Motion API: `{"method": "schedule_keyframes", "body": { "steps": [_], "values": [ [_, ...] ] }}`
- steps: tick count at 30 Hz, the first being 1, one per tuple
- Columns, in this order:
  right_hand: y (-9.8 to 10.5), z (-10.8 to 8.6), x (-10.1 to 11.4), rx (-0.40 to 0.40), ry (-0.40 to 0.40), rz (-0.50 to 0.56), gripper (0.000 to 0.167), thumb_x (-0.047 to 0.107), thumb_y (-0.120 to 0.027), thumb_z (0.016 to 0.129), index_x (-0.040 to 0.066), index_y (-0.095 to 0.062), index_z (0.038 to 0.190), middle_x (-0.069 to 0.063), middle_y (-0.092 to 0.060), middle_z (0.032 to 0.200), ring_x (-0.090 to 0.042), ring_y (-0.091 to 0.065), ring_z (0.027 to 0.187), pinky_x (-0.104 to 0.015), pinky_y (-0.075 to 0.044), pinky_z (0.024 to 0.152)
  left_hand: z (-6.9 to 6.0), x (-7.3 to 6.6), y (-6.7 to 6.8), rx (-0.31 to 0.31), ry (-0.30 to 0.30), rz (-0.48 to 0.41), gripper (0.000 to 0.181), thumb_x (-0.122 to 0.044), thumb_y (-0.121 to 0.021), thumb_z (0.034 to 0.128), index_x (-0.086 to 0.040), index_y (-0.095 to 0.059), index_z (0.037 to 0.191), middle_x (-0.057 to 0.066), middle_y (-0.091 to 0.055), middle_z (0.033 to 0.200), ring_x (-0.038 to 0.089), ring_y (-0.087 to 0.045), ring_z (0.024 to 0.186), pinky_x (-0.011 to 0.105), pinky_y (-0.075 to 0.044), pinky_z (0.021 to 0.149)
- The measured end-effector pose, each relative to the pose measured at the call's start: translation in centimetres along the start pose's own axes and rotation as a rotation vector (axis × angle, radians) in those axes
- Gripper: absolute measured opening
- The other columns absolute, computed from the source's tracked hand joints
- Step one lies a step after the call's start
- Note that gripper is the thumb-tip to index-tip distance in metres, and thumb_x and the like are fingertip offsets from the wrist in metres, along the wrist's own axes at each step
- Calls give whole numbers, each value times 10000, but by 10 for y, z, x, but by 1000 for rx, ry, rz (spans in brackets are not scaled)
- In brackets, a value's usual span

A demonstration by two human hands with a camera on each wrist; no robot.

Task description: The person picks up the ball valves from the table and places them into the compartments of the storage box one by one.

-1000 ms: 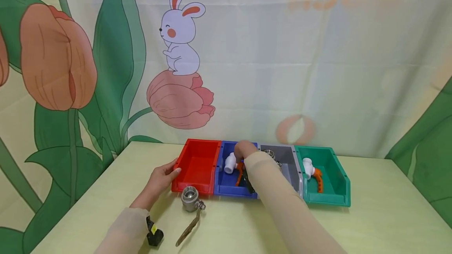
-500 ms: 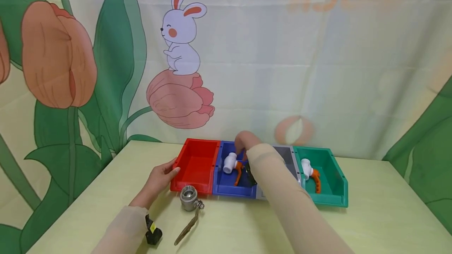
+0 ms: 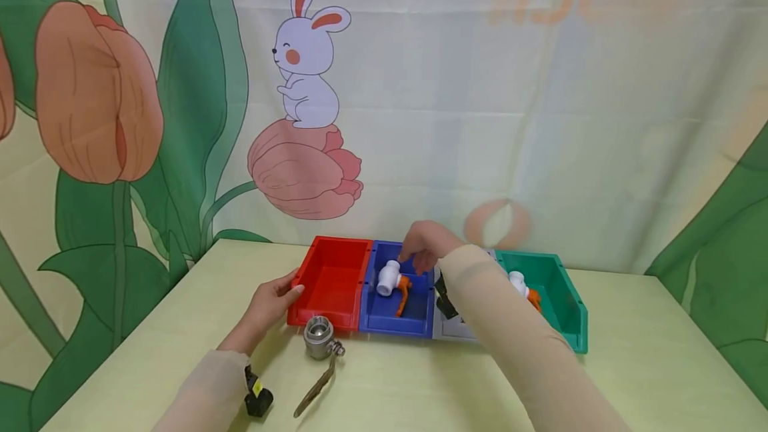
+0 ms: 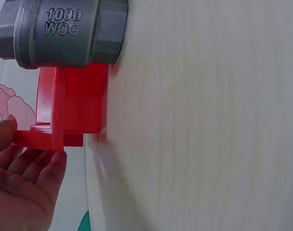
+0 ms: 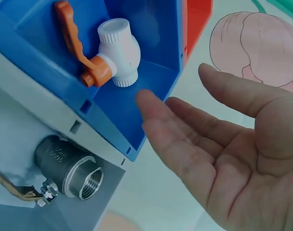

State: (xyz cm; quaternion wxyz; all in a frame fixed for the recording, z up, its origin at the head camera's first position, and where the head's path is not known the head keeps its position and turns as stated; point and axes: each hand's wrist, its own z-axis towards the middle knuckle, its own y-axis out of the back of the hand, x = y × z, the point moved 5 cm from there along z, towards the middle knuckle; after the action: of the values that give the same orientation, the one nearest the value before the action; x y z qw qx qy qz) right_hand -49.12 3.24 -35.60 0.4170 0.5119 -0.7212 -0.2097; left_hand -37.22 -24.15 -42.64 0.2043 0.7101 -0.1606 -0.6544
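My left hand [image 3: 270, 305] grips the left rim of the red bin [image 3: 327, 319], thumb on one side and fingers on the other in the left wrist view. A white ball valve [image 3: 389, 279] with an orange lever lies in the blue bin [image 3: 396, 325]. Over the back of that bin hovers my right hand [image 3: 427, 245]; the right wrist view shows its fingers relaxed and holding nothing, apart from the white valve. A metal ball valve [image 3: 319, 339] with a long brownish lever stands on the table in front of the red bin.
Right of the blue bin, the grey bin [image 3: 453, 331] holds another metal valve [image 5: 69, 166], mostly hidden by my right arm in the head view. The green bin [image 3: 558, 285] holds a white valve [image 3: 517, 282] with an orange lever. A printed curtain [image 3: 420, 119] hangs behind.
My right hand has lifted and drawn slightly right, away from the white valve in the blue bin, uncovering more of its orange lever. My left hand keeps its grip on the red bin.
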Motion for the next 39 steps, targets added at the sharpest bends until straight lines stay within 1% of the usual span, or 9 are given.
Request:
{"method": "schedule_keyframes", "body": {
  "steps": [2, 5, 8, 12, 18, 24, 27, 32, 39],
  "values": [
    [0, -54, 4, -33, 36, 33, 416, 206, -639, 1007, -20, -615, 1355, -212, -702, 1315, -302, -727, 1156, -343, -603, 1002, 0, -1, 0, -2, -1, -2, 557, -183, -529, 1071, -42, -341, 1575, 284, -420, 1578, 482, -455, 1438, 515, -468, 1119],
    [-2, -79, -2, -65, 90, 52, 379, 212, -639, 1007, -26, -645, 1301, -200, -725, 1273, -286, -739, 1123, -317, -614, 970, 0, -2, 1, -4, -4, 1, 558, -187, -529, 1071, -40, -339, 1575, 287, -417, 1578, 486, -449, 1440, 521, -465, 1124],
    [-6, -77, -12, -71, 144, 74, 316, 210, -635, 1006, -34, -681, 1200, -169, -761, 1133, -256, -761, 1013, -307, -630, 915, 0, -2, 1, -6, -2, 1, 557, -187, -530, 1071, -39, -343, 1574, 286, -416, 1579, 484, -446, 1444, 522, -462, 1129],
    [-16, -71, -24, -77, 228, 193, 277, 179, -646, 992, -39, -697, 1156, -125, -733, 984, -193, -743, 836, -289, -637, 805, 0, 0, 0, -4, 1, -9, 553, -184, -532, 1070, -37, -350, 1571, 283, -416, 1579, 482, -450, 1442, 514, -462, 1127],
    [-38, -76, -31, -90, 361, 375, 328, 85, -592, 954, -80, -691, 1221, -235, -753, 1087, -100, -703, 717, -230, -603, 702, 0, 2, -1, -4, 5, -14, 548, -181, -531, 1070, -43, -353, 1571, 279, -419, 1579, 480, -458, 1437, 509, -469, 1117],
    [-66, -87, -30, -63, 390, 546, 254, 86, -574, 989, -83, -669, 1153, -157, -753, 958, -83, -690, 674, -282, -642, 752, 1, 1, 1, -7, -5, 0, 555, -189, -532, 1070, -42, -348, 1573, 279, -416, 1578, 479, -453, 1442, 520, -458, 1130],
    [-80, -96, -29, -35, 403, 582, 219, 101, -572, 1010, -60, -670, 1122, -182, -754, 990, -94, -707, 690, -300, -653, 775, 0, 1, 1, -5, 1, 3, 557, -193, -529, 1072, -49, -342, 1577, 275, -410, 1585, 477, -451, 1445, 520, -459, 1129],
    [-101, -111, -25, 6, 429, 609, 266, 103, -577, 1024, -77, -666, 1197, -233, -739, 1093, -115, -716, 742, -376, -651, 879, 0, 2, 0, -4, 2, -1, 554, -187, -526, 1073, -47, -342, 1576, 279, -410, 1584, 482, -456, 1439, 516, -464, 1120],
    [-124, -122, -19, 64, 429, 678, 310, 116, -574, 1026, -84, -655, 1249, -258, -744, 1128, -79, -722, 712, -288, -655, 786, -1, 1, 0, -1, 3, -5, 552, -179, -522, 1073, -45, -339, 1577, 279, -411, 1585, 481, -454, 1440, 517, -461, 1121]
  ]
}}
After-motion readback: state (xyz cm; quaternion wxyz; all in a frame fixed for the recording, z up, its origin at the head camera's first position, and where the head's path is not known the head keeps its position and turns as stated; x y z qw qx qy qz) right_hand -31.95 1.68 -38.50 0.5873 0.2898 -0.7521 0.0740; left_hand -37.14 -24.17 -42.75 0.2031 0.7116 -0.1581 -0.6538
